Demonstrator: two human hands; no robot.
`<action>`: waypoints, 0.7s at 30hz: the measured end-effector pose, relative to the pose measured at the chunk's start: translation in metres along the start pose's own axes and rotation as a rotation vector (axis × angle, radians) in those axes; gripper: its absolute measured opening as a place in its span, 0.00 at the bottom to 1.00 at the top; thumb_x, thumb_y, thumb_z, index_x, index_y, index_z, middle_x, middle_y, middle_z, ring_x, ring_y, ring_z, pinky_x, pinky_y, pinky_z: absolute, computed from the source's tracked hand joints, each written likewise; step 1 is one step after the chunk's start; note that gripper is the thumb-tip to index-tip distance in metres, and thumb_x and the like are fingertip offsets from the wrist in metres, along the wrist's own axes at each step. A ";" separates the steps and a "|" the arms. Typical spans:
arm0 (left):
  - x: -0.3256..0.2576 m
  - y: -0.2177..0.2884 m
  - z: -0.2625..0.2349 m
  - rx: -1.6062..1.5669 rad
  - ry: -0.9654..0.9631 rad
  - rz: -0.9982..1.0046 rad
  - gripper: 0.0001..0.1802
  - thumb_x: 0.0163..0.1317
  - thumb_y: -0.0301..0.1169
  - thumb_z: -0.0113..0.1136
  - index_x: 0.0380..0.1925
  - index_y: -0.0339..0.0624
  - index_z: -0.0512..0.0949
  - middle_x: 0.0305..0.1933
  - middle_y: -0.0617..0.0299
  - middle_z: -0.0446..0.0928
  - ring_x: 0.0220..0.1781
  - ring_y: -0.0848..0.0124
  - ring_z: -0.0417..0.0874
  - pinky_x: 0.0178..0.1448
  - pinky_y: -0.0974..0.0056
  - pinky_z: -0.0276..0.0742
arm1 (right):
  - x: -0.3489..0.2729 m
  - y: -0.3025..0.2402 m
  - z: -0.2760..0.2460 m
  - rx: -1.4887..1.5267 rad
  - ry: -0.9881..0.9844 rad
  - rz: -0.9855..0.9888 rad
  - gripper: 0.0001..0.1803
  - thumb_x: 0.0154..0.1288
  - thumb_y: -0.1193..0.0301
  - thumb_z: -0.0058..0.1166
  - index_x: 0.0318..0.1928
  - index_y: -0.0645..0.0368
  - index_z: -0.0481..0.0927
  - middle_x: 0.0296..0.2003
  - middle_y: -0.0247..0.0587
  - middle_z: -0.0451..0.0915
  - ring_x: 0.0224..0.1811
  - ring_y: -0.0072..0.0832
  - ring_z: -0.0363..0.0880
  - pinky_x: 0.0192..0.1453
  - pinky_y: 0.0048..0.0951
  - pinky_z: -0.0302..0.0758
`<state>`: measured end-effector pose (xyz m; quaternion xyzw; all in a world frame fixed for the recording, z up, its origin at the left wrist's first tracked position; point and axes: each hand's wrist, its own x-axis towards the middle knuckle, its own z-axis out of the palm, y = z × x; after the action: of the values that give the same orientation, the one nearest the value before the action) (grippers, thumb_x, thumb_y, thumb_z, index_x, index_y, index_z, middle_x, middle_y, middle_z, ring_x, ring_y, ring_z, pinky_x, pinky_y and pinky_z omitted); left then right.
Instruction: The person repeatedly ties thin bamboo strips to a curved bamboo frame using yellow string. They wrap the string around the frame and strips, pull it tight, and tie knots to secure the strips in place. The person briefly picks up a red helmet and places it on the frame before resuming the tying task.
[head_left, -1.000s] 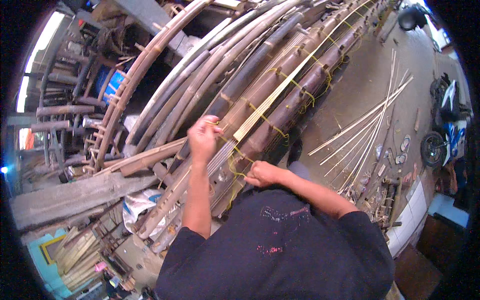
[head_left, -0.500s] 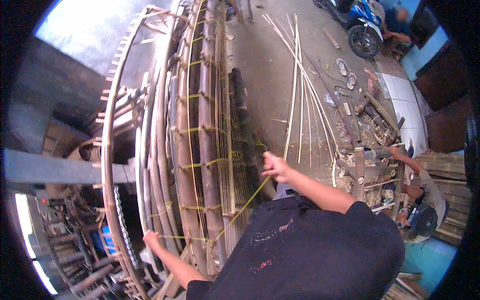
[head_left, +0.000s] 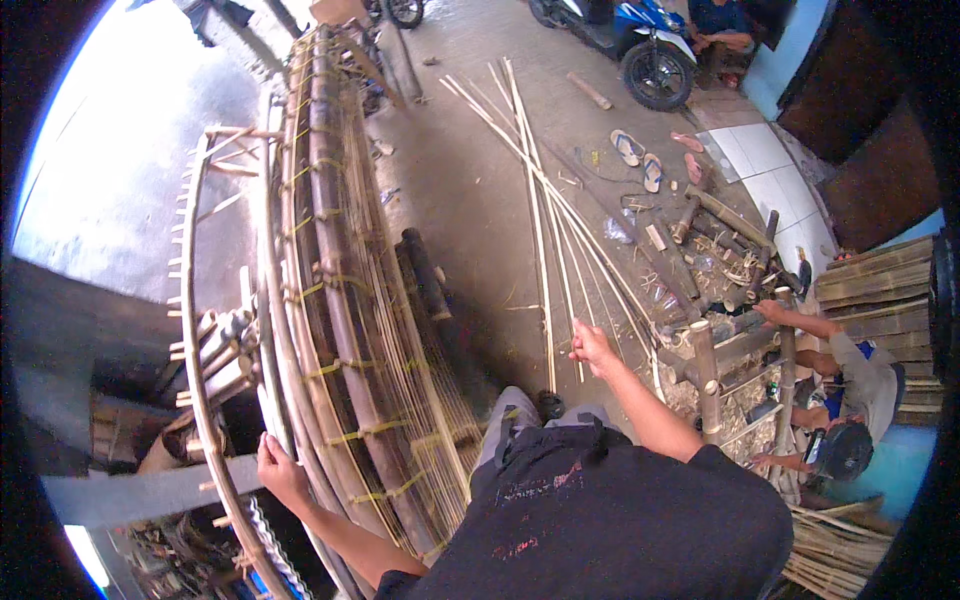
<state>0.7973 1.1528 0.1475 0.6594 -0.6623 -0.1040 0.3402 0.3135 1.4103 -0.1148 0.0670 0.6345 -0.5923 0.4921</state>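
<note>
A large curved frame of bamboo poles [head_left: 335, 300], lashed with yellow ties, stands on edge along my left. My left hand [head_left: 275, 465] grips one of its pale curved outer poles [head_left: 268, 330] near the bottom. My right hand [head_left: 592, 345] is lifted away from the frame over the concrete floor. Its fingers are curled, just above the near ends of several long thin bamboo slats [head_left: 545, 220] lying on the ground. Whether it pinches anything is not visible. My dark shirt and grey trousers fill the lower middle.
A person [head_left: 860, 385] crouches at the right by a low bamboo trestle [head_left: 705, 365] with scraps and tools. Stacked split bamboo [head_left: 880, 290] lies behind them. A blue motorbike [head_left: 640, 50] and sandals [head_left: 640, 160] sit at the far end of the floor.
Both hands were together at a yellow tie on the frame. The right hand has since pulled away to the right, and the left has dropped to the outer pole. My view has swung round.
</note>
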 end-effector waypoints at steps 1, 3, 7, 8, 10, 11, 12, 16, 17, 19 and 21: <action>0.015 0.023 0.021 0.006 -0.032 0.021 0.21 0.73 0.37 0.53 0.53 0.28 0.78 0.47 0.45 0.84 0.48 0.63 0.84 0.56 0.63 0.76 | 0.012 -0.006 0.003 0.022 -0.019 -0.022 0.20 0.72 0.51 0.51 0.28 0.50 0.69 0.19 0.24 0.65 0.14 0.15 0.61 0.24 0.26 0.77; 0.051 0.058 0.067 -0.036 -0.126 0.029 0.20 0.73 0.37 0.53 0.52 0.28 0.79 0.44 0.48 0.85 0.46 0.65 0.85 0.54 0.64 0.77 | 0.038 -0.021 0.010 -0.034 0.020 -0.027 0.18 0.73 0.52 0.51 0.31 0.51 0.72 0.21 0.24 0.66 0.18 0.15 0.64 0.26 0.24 0.76; 0.131 0.102 0.196 -0.138 -0.131 0.198 0.18 0.74 0.37 0.53 0.47 0.32 0.82 0.38 0.55 0.85 0.39 0.72 0.83 0.46 0.66 0.77 | 0.110 -0.035 0.021 -0.157 0.104 -0.022 0.18 0.74 0.54 0.50 0.34 0.54 0.76 0.22 0.26 0.69 0.20 0.17 0.67 0.26 0.24 0.73; 0.149 0.131 0.226 -0.153 -0.259 0.096 0.17 0.74 0.37 0.53 0.47 0.34 0.83 0.38 0.58 0.85 0.39 0.73 0.83 0.47 0.66 0.78 | 0.133 -0.033 0.021 -0.224 0.160 -0.024 0.18 0.74 0.54 0.50 0.34 0.55 0.76 0.22 0.27 0.69 0.20 0.18 0.67 0.26 0.24 0.73; 0.172 0.177 0.295 -0.183 -0.266 0.160 0.16 0.73 0.35 0.52 0.46 0.35 0.84 0.41 0.56 0.86 0.41 0.72 0.84 0.48 0.65 0.79 | 0.192 -0.017 0.002 -0.467 0.058 -0.046 0.19 0.74 0.54 0.50 0.36 0.58 0.78 0.24 0.31 0.74 0.22 0.21 0.71 0.27 0.29 0.74; 0.192 0.171 0.352 -0.234 -0.259 0.333 0.15 0.71 0.35 0.55 0.46 0.35 0.83 0.43 0.50 0.86 0.45 0.64 0.87 0.51 0.62 0.80 | 0.228 0.006 -0.017 -0.599 0.158 -0.032 0.20 0.73 0.54 0.50 0.37 0.60 0.79 0.25 0.33 0.76 0.23 0.23 0.73 0.27 0.31 0.74; 0.191 0.239 0.372 -0.155 -0.434 0.345 0.15 0.70 0.35 0.57 0.46 0.34 0.83 0.44 0.45 0.85 0.48 0.57 0.87 0.53 0.59 0.79 | 0.250 0.032 -0.035 -0.732 0.270 0.026 0.21 0.73 0.54 0.51 0.37 0.61 0.80 0.25 0.35 0.79 0.24 0.25 0.76 0.27 0.34 0.74; 0.192 0.322 0.498 -0.216 -0.843 0.542 0.14 0.68 0.36 0.59 0.46 0.40 0.83 0.40 0.45 0.84 0.42 0.50 0.86 0.48 0.55 0.80 | 0.293 -0.026 -0.010 -0.625 0.324 0.229 0.20 0.68 0.55 0.53 0.34 0.61 0.82 0.24 0.40 0.82 0.26 0.27 0.81 0.31 0.34 0.76; 0.183 0.348 0.522 -0.269 -0.902 0.635 0.14 0.67 0.36 0.59 0.47 0.40 0.82 0.42 0.45 0.83 0.44 0.49 0.85 0.50 0.54 0.80 | 0.314 -0.021 -0.018 -0.627 0.317 0.254 0.20 0.67 0.55 0.53 0.33 0.61 0.82 0.24 0.40 0.82 0.28 0.27 0.82 0.32 0.33 0.77; 0.174 0.367 0.576 -0.215 -1.112 0.813 0.16 0.66 0.37 0.58 0.48 0.41 0.81 0.46 0.46 0.82 0.48 0.49 0.83 0.51 0.53 0.80 | 0.375 -0.003 -0.027 -0.698 0.405 0.183 0.20 0.65 0.54 0.53 0.34 0.61 0.83 0.26 0.44 0.83 0.31 0.33 0.83 0.35 0.36 0.78; 0.159 0.399 0.616 -0.093 -1.313 0.932 0.16 0.67 0.37 0.56 0.51 0.43 0.80 0.45 0.45 0.82 0.46 0.48 0.83 0.49 0.50 0.80 | 0.427 -0.025 -0.014 -0.776 0.459 0.118 0.21 0.64 0.54 0.52 0.35 0.61 0.83 0.30 0.47 0.84 0.35 0.39 0.84 0.38 0.40 0.79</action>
<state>0.1313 0.8547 -0.0285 0.1050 -0.9290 -0.3451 -0.0830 0.0729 1.2025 -0.4007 0.0433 0.8973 -0.2516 0.3601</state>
